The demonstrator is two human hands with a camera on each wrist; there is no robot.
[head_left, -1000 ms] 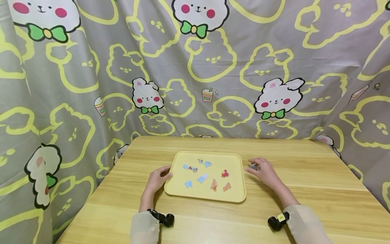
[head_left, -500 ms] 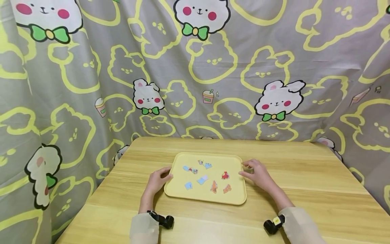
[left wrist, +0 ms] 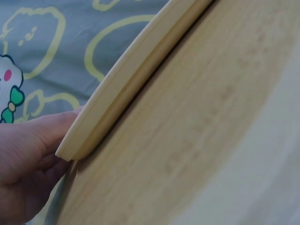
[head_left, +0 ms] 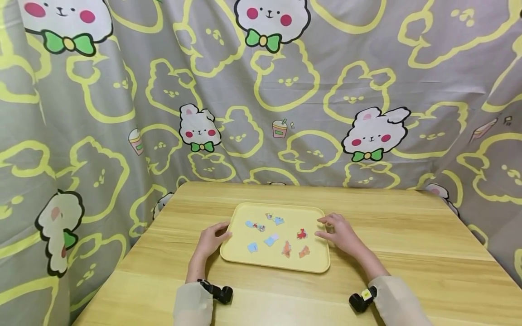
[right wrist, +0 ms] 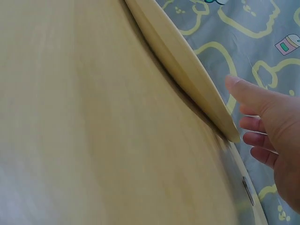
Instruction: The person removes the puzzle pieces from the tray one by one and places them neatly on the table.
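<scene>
A yellow tray (head_left: 274,263) lies on the wooden table, with several small cut-out picture pieces spread over it. Some are light blue, like the piece (head_left: 253,247) near the front left; a red piece (head_left: 302,233) and an orange piece (head_left: 287,249) lie toward the right. My left hand (head_left: 212,240) grips the tray's left rim, the thumb over the edge and the fingers low along its outer side (left wrist: 44,159). At the opposite rim, my right hand (head_left: 340,234) reaches over with thumb and fingers spread apart. Nothing shows between them in the right wrist view (right wrist: 274,126).
Bare wooden table top (head_left: 261,299) surrounds the tray. A grey patterned curtain (head_left: 302,158) hangs behind the table and along both sides. Each wrist bears a black camera, such as the left camera (head_left: 223,295).
My right hand has moved left from beside the tray to over its right rim. A small coloured patch seen at its fingers earlier no longer shows. My left hand stays put.
</scene>
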